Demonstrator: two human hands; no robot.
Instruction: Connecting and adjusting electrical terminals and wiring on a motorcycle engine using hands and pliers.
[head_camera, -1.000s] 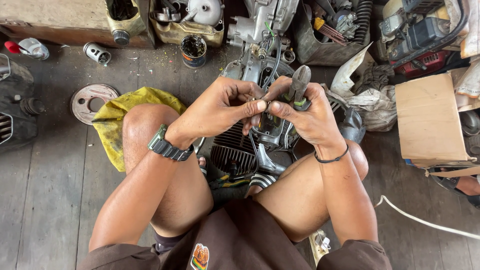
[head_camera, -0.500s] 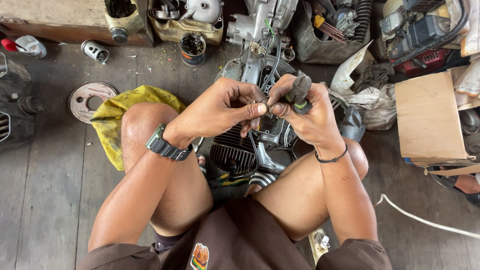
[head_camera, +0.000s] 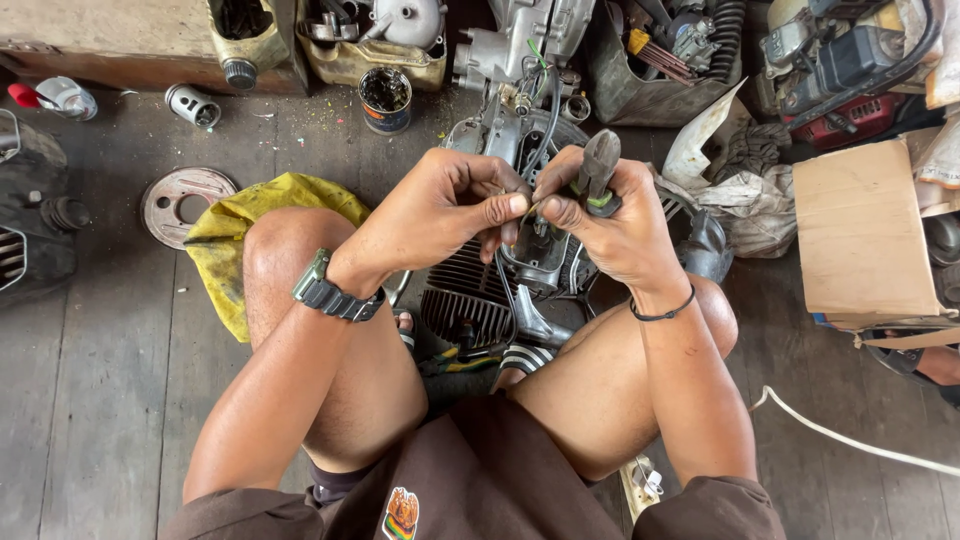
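My left hand (head_camera: 445, 205) and my right hand (head_camera: 610, 225) meet fingertip to fingertip above a small engine (head_camera: 520, 180) that sits between my knees. The right hand grips a pair of pliers (head_camera: 598, 170) with dark jaws pointing up and green on the handles. The left thumb and fingers pinch something small at the pliers' side, too tiny to make out. A black wire (head_camera: 548, 125) runs from the engine up past the hands. A dark watch is on my left wrist, a thin black band on my right.
A yellow cloth (head_camera: 235, 235) and a round metal disc (head_camera: 185, 200) lie left of my knee. A dirty can (head_camera: 385, 100), engine parts and a tool bag (head_camera: 660, 60) line the far side. A cardboard box (head_camera: 865, 235) stands right, a white cord (head_camera: 850, 440) below it.
Both hands have shifted slightly; the pliers are now tilted more upright in the right hand. The fingertips stay pressed together at the same spot over the engine.
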